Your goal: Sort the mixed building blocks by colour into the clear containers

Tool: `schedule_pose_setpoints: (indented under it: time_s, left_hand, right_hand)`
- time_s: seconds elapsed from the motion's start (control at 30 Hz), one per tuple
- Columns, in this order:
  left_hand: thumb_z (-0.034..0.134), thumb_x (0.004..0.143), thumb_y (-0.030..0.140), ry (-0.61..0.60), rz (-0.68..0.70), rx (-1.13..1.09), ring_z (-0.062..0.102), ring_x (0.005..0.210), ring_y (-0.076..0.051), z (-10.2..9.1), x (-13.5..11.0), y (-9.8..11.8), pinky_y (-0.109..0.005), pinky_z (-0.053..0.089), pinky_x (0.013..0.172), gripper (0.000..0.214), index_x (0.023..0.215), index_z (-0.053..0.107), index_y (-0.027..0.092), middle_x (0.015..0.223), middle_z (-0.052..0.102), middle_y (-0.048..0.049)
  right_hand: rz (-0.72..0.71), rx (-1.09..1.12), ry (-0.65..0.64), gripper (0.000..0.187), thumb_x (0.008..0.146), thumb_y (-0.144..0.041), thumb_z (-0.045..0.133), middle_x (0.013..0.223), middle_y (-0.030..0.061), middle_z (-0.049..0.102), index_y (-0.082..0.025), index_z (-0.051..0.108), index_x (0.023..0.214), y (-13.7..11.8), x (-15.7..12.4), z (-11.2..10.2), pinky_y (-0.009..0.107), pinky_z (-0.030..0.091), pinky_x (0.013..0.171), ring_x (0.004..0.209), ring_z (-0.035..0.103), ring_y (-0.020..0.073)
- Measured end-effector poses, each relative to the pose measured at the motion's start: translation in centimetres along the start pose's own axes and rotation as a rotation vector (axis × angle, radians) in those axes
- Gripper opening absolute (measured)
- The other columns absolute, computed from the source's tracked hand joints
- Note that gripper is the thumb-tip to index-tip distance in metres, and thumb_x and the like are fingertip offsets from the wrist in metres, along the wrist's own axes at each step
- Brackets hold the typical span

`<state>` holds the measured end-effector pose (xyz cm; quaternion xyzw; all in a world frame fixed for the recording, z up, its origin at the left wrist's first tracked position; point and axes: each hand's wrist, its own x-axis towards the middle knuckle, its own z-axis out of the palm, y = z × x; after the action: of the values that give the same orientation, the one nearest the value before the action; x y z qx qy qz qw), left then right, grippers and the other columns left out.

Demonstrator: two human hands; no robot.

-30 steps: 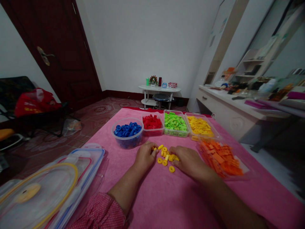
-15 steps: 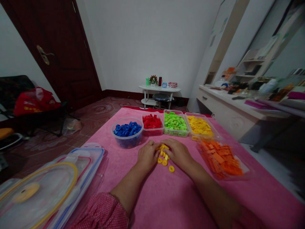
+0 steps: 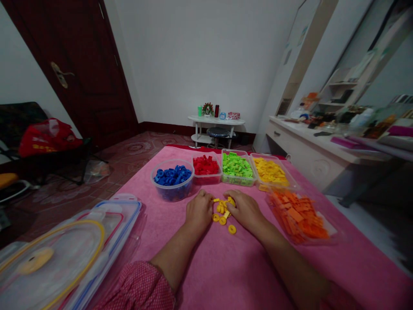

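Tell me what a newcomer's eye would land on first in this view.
The row of clear tubs at the far side of the pink cloth strikes first: blue rings, red pieces, green pieces, yellow pieces, with orange pieces in a tray to the right. In front, the left hand and right hand flank a small heap of yellow rings. Clear lids lie stacked at near left.

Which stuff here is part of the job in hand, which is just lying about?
In hand: left hand, right hand, yellow rings; likely blue rings bowl, red tub, green tub, yellow tub, orange tray.
Lying about: stacked lids, red bag, side table.
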<state>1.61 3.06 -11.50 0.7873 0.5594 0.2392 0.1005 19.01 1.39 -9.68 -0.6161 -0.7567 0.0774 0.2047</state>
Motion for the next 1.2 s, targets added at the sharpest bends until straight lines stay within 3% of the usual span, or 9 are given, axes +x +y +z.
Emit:
schedule_pose_setpoints:
  time_s: [0.13,0.3,0.43,0.57,0.7,0.77,0.87,1.03,1.2]
  left_hand:
    - [0.049,0.088,0.021,0.004,-0.028,-0.029,0.061,0.081,-0.017,0.1,0.0,0.0,-0.025,0.039,0.064,0.020,0.093,0.068,0.025,0.094,0.062,-0.0046]
    - [0.048,0.087,0.017,0.071,-0.037,-0.213,0.060,0.083,-0.017,0.6,0.4,-0.8,-0.026,0.042,0.071,0.020,0.087,0.067,0.021,0.090,0.061,-0.0048]
    - [0.041,0.090,0.018,0.247,0.062,-0.469,0.057,0.084,-0.017,-0.1,0.6,-0.8,-0.027,0.044,0.076,0.023,0.084,0.063,0.017,0.085,0.060,-0.0047]
    - [0.037,0.094,0.022,0.424,0.157,-0.637,0.056,0.088,-0.016,-1.9,-0.1,0.7,-0.027,0.045,0.079,0.024,0.090,0.060,0.018,0.091,0.059,-0.0046]
    - [0.037,0.095,0.025,0.387,0.297,-0.654,0.056,0.087,-0.016,-2.4,-1.0,2.2,-0.026,0.046,0.077,0.024,0.093,0.060,0.019,0.092,0.058,-0.0056]
    - [0.038,0.095,0.024,0.309,0.402,-0.663,0.057,0.091,-0.016,-2.2,-1.3,2.5,-0.026,0.047,0.079,0.024,0.098,0.061,0.020,0.096,0.059,-0.0069]
    - [0.038,0.095,0.023,0.220,0.503,-0.638,0.058,0.102,-0.019,-1.8,-1.5,2.7,-0.031,0.046,0.089,0.026,0.110,0.060,0.021,0.108,0.063,-0.0087]
    - [0.044,0.094,0.025,0.228,0.460,-0.578,0.052,0.117,-0.021,-1.7,-1.5,2.8,-0.036,0.039,0.102,0.033,0.126,0.051,0.022,0.124,0.059,-0.0090]
    - [0.042,0.095,0.029,0.318,0.218,-0.675,0.050,0.119,-0.021,-1.4,-1.1,1.6,-0.036,0.039,0.102,0.035,0.127,0.047,0.020,0.128,0.055,-0.0104]
  right_hand:
    - [-0.039,0.007,-0.044,0.024,0.081,-0.020,0.052,0.102,0.0052,0.068,-0.021,0.065,0.101,-0.1,-0.3,-0.2,0.026,0.039,0.077,0.092,0.061,0.0176]
    - [0.032,0.113,0.072,0.010,0.077,-0.021,0.054,0.079,0.0011,0.066,-0.020,0.062,0.083,-0.7,-0.2,-0.6,0.025,0.036,0.062,0.070,0.058,0.0152]
    - [0.156,0.623,0.106,0.008,0.076,-0.027,0.057,0.067,-0.0012,0.060,-0.019,0.058,0.077,-1.9,0.0,-0.8,0.023,0.038,0.053,0.058,0.054,0.0126]
    - [0.353,1.207,-0.047,0.018,0.074,-0.035,0.062,0.058,-0.0051,0.054,-0.019,0.054,0.080,-3.4,-0.6,-0.6,0.018,0.031,0.038,0.042,0.045,0.0083]
    - [0.412,1.723,-0.268,0.015,0.078,-0.030,0.054,0.060,-0.0021,0.058,-0.016,0.057,0.083,-4.5,-1.1,-0.2,0.018,0.037,0.037,0.045,0.051,0.0094]
    - [0.494,1.890,-0.303,0.019,0.084,-0.032,0.046,0.059,-0.0009,0.059,-0.016,0.057,0.082,-4.9,-1.2,-0.1,0.018,0.037,0.036,0.045,0.053,0.0096]
    - [0.632,1.997,-0.245,0.027,0.092,-0.037,0.040,0.055,-0.0026,0.057,-0.018,0.054,0.077,-5.4,-1.4,-0.1,0.016,0.033,0.033,0.041,0.053,0.0095]
    - [0.837,2.082,-0.178,0.031,0.096,-0.037,0.037,0.049,-0.0052,0.052,-0.017,0.055,0.080,-5.8,-1.3,-0.4,0.012,0.023,0.029,0.033,0.046,0.0055]
    - [0.662,2.072,-0.242,0.020,0.090,-0.022,0.045,0.062,0.0003,0.059,-0.012,0.059,0.080,-4.9,-1.1,-1.5,0.009,0.022,0.029,0.036,0.038,0.0013]
